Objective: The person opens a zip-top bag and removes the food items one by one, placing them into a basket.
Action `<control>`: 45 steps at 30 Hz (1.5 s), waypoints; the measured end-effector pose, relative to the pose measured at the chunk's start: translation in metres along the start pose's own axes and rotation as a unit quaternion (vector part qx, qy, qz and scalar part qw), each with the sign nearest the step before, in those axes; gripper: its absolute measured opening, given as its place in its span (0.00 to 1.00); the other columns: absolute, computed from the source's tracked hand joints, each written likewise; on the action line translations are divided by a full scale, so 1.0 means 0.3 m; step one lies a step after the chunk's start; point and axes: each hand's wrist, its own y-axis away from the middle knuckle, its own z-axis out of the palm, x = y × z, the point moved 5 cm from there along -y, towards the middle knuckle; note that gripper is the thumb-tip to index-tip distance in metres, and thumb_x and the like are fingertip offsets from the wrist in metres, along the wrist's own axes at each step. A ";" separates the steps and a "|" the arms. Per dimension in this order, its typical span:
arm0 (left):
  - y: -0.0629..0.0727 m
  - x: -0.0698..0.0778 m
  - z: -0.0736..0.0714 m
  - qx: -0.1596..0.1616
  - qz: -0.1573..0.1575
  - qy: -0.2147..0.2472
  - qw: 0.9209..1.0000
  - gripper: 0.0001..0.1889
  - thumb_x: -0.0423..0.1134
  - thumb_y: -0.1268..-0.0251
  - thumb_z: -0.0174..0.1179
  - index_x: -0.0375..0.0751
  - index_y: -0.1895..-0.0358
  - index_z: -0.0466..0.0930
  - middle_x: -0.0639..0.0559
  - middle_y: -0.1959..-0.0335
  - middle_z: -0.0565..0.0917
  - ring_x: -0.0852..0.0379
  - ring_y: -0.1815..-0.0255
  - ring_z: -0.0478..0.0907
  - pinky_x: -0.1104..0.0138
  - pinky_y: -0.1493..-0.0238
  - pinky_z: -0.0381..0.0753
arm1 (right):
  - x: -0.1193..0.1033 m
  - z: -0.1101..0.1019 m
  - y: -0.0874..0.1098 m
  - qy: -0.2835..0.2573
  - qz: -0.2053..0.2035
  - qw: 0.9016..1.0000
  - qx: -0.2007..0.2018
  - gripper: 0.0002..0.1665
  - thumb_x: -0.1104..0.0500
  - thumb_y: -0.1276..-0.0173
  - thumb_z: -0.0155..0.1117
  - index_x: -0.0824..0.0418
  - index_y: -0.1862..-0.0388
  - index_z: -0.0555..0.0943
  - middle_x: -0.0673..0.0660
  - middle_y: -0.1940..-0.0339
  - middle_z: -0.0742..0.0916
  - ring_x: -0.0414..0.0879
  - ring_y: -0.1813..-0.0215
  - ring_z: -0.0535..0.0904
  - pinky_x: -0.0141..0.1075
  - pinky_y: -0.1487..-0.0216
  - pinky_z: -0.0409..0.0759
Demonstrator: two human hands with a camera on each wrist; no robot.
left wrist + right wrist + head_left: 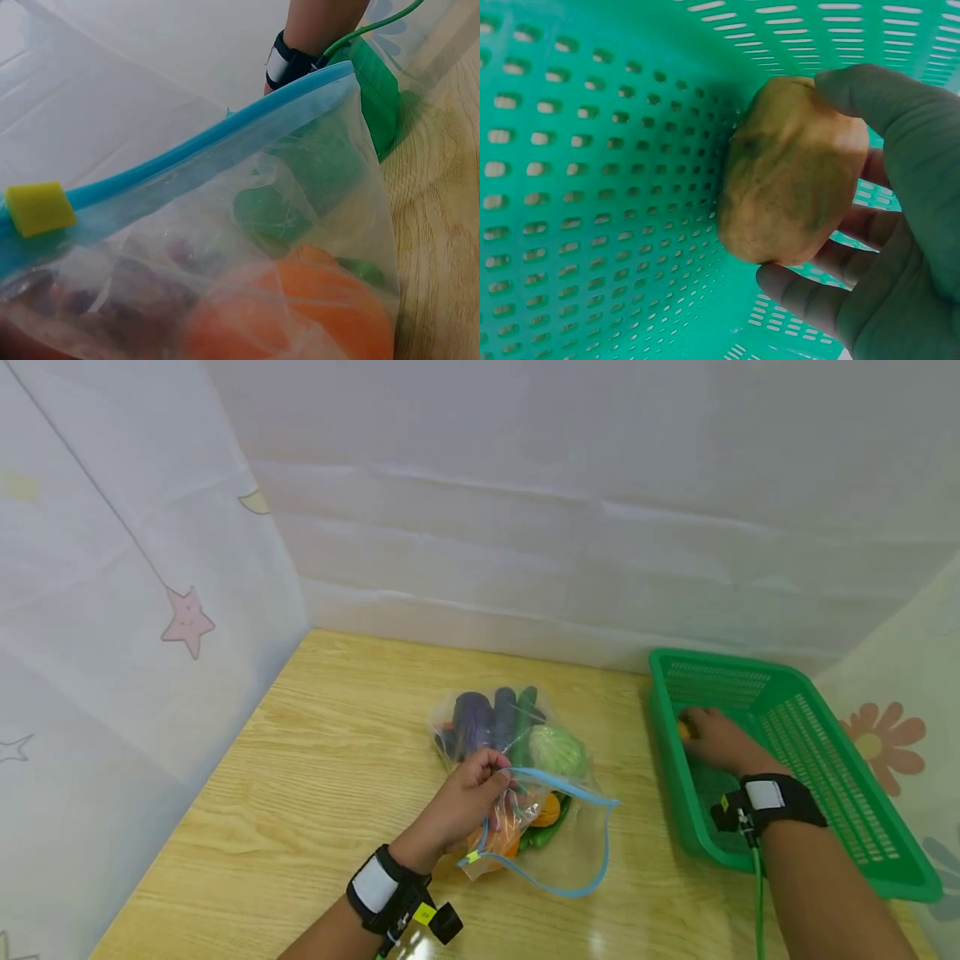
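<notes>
A clear zip bag (570, 852) with a blue zip edge and a yellow slider (40, 208) lies on the table, its mouth spread. My left hand (468, 797) pinches the bag's edge. Inside are eggplants (472, 720), a cucumber (525, 710), a pale green cabbage (558, 752), green peppers (543, 837) and an orange pumpkin-like vegetable (292, 315). Down in the green basket (806, 681), my right hand (720, 742) holds a mottled yellow-orange fruit, perhaps a mango or papaya (795, 172), thumb on top and fingers curled around its side. The fruit is close to the basket wall.
The wooden table (315, 760) extends left of the bag. A white sheet (480, 527) hangs behind it, and patterned cloth (150, 610) borders the left side. A green cable (759, 893) runs from the right wrist strap.
</notes>
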 end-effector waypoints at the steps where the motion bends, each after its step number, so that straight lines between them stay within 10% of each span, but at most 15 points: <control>1: -0.001 0.001 0.001 -0.002 0.000 -0.001 1.000 0.09 0.34 0.19 0.44 0.31 0.47 0.66 0.40 0.57 0.79 0.57 0.74 0.75 0.71 0.80 0.75 | 0.000 -0.001 0.004 0.000 0.002 1.000 -0.003 0.35 0.51 0.25 0.58 0.80 0.36 0.66 0.85 0.41 0.68 0.77 0.45 0.70 0.65 0.51 0.71; 10: -0.009 0.019 0.006 -0.016 0.006 -0.014 1.000 0.10 0.34 0.19 0.44 0.30 0.46 0.66 0.38 0.54 0.78 0.58 0.76 0.75 0.70 0.78 0.77 | -0.035 -0.067 0.045 0.015 -0.018 1.000 0.016 0.30 0.55 0.26 0.61 0.79 0.38 0.70 0.85 0.41 0.69 0.79 0.45 0.70 0.66 0.51 0.72; 17: -0.041 0.014 0.016 -0.017 0.000 0.000 1.000 0.09 0.33 0.19 0.44 0.30 0.46 0.66 0.39 0.56 0.78 0.57 0.74 0.75 0.71 0.79 0.77 | -0.141 -0.190 0.092 0.034 -0.068 0.991 0.107 0.25 0.59 0.28 0.65 0.76 0.41 0.74 0.78 0.41 0.75 0.75 0.42 0.71 0.65 0.47 0.70; 32: -0.083 0.002 0.103 -0.016 -0.032 0.108 0.993 0.10 0.36 0.18 0.43 0.34 0.44 0.63 0.42 0.52 0.77 0.59 0.79 0.72 0.70 0.78 0.76 | -0.521 -0.252 0.221 0.016 -0.261 0.933 0.247 0.05 0.64 0.35 0.70 0.59 0.61 0.83 0.49 0.65 0.84 0.41 0.67 0.79 0.40 0.68 0.78; 38: -0.119 0.018 0.025 0.020 -0.024 0.121 0.992 0.10 0.36 0.17 0.40 0.34 0.44 0.62 0.44 0.56 0.75 0.59 0.76 0.74 0.70 0.78 0.76 | -0.689 -0.131 0.240 -0.041 -0.369 0.906 0.203 0.07 0.66 0.31 0.63 0.55 0.67 0.82 0.42 0.74 0.80 0.29 0.74 0.70 0.26 0.75 0.71; 45: -0.131 0.027 0.019 0.012 -0.027 0.124 0.992 0.11 0.36 0.17 0.40 0.34 0.43 0.62 0.45 0.55 0.75 0.58 0.66 0.78 0.70 0.76 0.76 | -0.790 0.061 0.192 -0.029 -0.318 0.946 0.053 0.12 0.71 0.31 0.56 0.58 0.64 0.83 0.46 0.67 0.81 0.35 0.70 0.70 0.31 0.69 0.72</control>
